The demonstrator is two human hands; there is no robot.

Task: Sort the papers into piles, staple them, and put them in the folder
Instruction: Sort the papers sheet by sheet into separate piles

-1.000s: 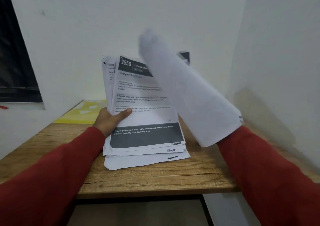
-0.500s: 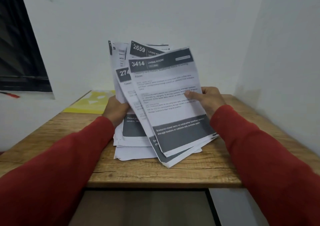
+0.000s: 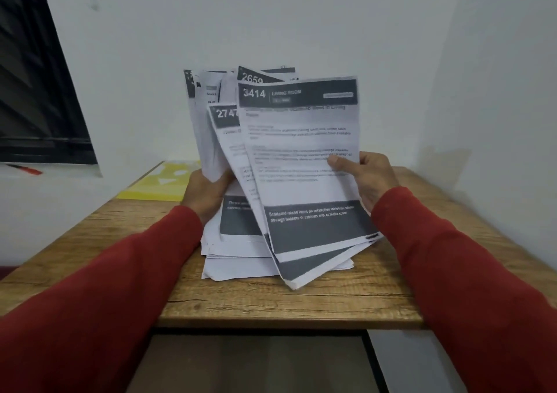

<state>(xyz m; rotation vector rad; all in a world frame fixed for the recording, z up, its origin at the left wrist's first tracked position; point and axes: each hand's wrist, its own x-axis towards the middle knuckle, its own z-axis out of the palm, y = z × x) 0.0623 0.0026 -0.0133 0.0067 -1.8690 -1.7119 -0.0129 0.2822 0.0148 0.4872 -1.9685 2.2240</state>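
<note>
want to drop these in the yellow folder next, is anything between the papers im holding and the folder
Nothing visible blocks the way. The yellow folder lies flat at the table's back left, just behind the left hand; the papers are not yet stapled.

Dim, cool indoor light, soft shadow on right wall – print motion-blurred, wide-angle bending at edges

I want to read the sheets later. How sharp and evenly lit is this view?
Head view: big numbers like 3414 on the front sheet are legible, its body text smeared; wide-angle bending curves the table edges; soft shadow on the right wall; no glare on the papers.
</note>
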